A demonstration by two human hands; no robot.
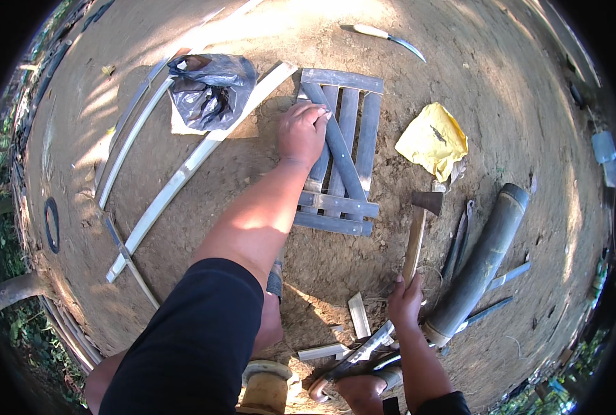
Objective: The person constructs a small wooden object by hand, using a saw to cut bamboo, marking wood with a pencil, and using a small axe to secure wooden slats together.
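Observation:
A small frame of dark bamboo slats (349, 131) lies flat on the dirt, with crosspieces at its top and bottom. A loose-looking diagonal slat (346, 162) crosses over it. My left hand (301, 131) rests at the upper end of this diagonal slat, fingers pinched together; what is between them, if anything, is too small to make out. Down to the right, my right hand (406, 301) is closed around the wooden handle of a hatchet (427, 202), whose dark metal head points away from me, beside the frame.
A black plastic bag (214, 93) and long split bamboo strips (176, 181) lie left. A curved knife (384, 34) is at the far side. Rightward are a yellow cloth-like piece (432, 138), pliers (458, 238) and a thick bamboo tube (477, 266). A machete (356, 356) lies near my foot.

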